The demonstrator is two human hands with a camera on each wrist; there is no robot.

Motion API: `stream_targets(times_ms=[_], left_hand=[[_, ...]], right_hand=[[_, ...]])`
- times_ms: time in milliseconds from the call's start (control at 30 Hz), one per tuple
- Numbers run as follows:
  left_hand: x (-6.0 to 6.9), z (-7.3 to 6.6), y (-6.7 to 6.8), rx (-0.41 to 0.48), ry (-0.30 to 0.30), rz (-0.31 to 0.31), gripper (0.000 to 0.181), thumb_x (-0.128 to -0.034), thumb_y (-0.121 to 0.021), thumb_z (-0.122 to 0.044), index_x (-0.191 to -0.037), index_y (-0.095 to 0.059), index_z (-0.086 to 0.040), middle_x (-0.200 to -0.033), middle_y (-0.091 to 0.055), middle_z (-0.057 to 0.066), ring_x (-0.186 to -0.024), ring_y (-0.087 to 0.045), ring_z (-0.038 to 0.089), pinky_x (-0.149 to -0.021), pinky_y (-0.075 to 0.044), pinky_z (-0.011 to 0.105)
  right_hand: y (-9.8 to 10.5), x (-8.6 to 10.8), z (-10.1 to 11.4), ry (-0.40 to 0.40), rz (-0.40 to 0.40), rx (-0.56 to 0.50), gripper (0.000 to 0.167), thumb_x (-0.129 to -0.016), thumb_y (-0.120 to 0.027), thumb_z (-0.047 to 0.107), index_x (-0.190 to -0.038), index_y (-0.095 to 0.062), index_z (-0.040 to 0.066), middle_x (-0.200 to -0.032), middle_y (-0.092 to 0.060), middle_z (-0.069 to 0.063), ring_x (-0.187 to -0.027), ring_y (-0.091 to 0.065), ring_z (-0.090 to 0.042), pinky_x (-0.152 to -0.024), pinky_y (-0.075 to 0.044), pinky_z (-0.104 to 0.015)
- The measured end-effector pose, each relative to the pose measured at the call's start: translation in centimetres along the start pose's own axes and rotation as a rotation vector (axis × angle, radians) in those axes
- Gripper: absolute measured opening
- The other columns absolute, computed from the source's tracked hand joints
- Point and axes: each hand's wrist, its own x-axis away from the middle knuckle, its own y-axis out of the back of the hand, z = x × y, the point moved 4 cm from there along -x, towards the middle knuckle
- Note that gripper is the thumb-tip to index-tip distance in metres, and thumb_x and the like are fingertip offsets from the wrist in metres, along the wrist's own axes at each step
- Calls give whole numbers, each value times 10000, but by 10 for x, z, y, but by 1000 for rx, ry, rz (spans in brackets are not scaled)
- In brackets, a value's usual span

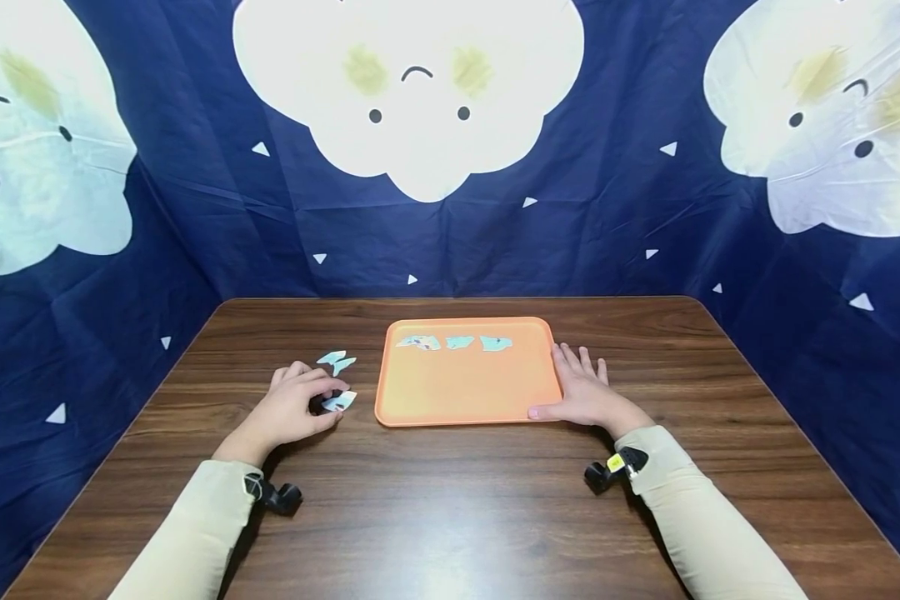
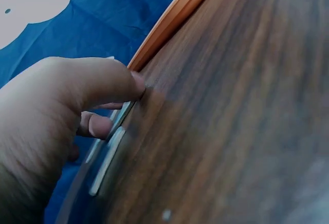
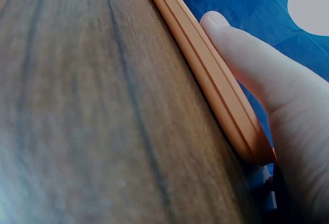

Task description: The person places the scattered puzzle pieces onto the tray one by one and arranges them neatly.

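Note:
At the left, my left hand [image 1: 300, 400] bends its fingers and thumb around a light blue, irregular puzzle piece [image 1: 340, 402], touching opposite edges of it at the tabletop. In the left wrist view the thumb [image 2: 136, 82] is down at the wood beside the thin pieces. Two more pale blue pieces [image 1: 337, 362] lie just beyond the fingers. My right hand [image 1: 585, 390] rests with spread, straight fingers along the right side of an orange tray [image 1: 465, 387], its thumb over the near corner. Several similar pieces [image 1: 461, 342] form a row near the tray's far edge.
The brown wooden table [image 1: 435, 508] ends against a dark blue cloth backdrop [image 1: 195, 233] with white cloud shapes. The tray's raised rim stands between the left-hand pieces and its inside. A small black camera is strapped to each wrist.

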Motion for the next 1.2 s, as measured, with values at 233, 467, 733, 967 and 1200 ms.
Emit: stream_targets(times_ms=[233, 467, 733, 967, 1200], left_hand=[[-5, 2, -1, 21, 18, 8, 259, -757, -829, -330, -980, -727, -249, -819, -557, -127, -879, -425, 172, -838, -279, 468], [-15, -9, -1, 0, 34, -78, 291, -723, -833, -435, -893, -684, -253, -907, -599, -96, -910, -423, 207, -832, -302, 486], [-32, -24, -5, -5, 53, -125, 325, -735, -826, -479, -898, -689, -233, -932, -597, -54, -941, -436, 231, -831, -317, 490], [-47, -38, -11, 69, 117, -148, 372, -766, -803, -521, -961, -720, -215, -1060, -616, 15, -1017, -455, 280, -857, -334, 498], [-67, -56, -12, 81, 143, -191, 369, -768, -805, -491, -953, -727, -182, -1157, -608, 67, -1090, -467, 354, -914, -337, 568]], right_hand=[[-1, 0, 0, 4, -8, 1, 1348, -717, -707, 766, -1612, -37, 14, -1653, -54, -276, -1493, 40, -535, -1107, 51, -737], [0, -1, -2, 0, -4, 2, 1354, -717, -703, 779, -1614, -21, 27, -1656, -50, -267, -1494, 50, -529, -1104, 54, -741], [-1, 0, -1, 7, -9, 3, 1358, -713, -712, 771, -1612, -28, 18, -1650, -64, -280, -1488, 31, -546, -1097, 45, -752], [-1, 0, -3, 7, -3, 8, 1349, -725, -701, 773, -1612, -19, 20, -1654, -55, -270, -1493, 45, -533, -1105, 56, -740], [-2, -1, -4, 12, 4, 20, 1342, -732, -687, 782, -1614, -14, 27, -1657, -42, -267, -1494, 49, -528, -1103, 54, -741]])
